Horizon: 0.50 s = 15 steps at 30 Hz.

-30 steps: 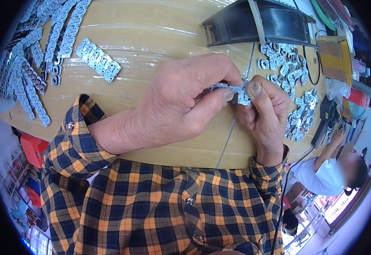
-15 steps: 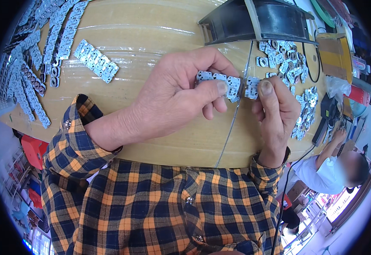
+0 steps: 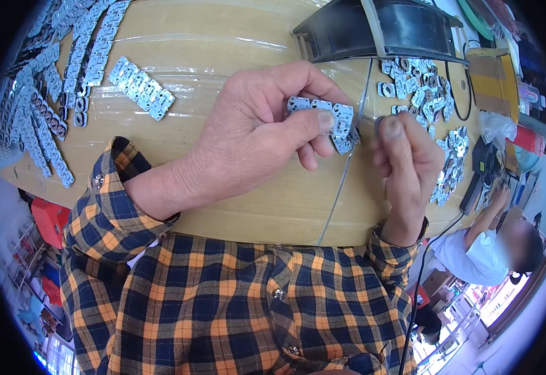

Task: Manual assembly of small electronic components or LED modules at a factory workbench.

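Observation:
My left hand (image 3: 257, 134) pinches a short strip of small silver metal plates (image 3: 326, 119), joined in a row, between thumb and fingers above the wooden table (image 3: 223, 50). My right hand (image 3: 407, 159) is just to the right of the strip's end, with thumb and forefinger pressed together; whether a small plate sits between them I cannot make out. A thin wire (image 3: 345, 175) runs down the table between the two hands.
A loose pile of silver plates (image 3: 432, 106) lies at the right. Finished strips (image 3: 141, 87) and several longer ones (image 3: 41, 112) lie at the left. A black tray (image 3: 379, 28) stands at the far edge. Another person (image 3: 491, 244) sits at the lower right.
The hands, joined on the strip a second ago, have come apart: the left keeps the strip and has lifted it slightly, the right has drawn back to the right.

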Each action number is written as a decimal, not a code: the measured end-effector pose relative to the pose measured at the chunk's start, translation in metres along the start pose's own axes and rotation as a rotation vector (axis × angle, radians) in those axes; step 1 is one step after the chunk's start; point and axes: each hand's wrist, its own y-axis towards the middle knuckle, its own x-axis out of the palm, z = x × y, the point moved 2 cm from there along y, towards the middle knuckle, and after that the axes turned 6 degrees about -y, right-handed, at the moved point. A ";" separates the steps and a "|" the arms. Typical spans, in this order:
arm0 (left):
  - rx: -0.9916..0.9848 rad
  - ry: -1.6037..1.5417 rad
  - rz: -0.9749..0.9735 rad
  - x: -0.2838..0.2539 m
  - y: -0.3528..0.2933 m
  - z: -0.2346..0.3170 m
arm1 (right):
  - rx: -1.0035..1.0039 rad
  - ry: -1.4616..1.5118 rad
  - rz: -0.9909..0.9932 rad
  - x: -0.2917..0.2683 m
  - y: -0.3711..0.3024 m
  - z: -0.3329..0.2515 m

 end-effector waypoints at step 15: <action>0.022 0.021 -0.149 0.003 -0.003 -0.001 | -0.246 0.138 -0.307 0.010 -0.003 -0.004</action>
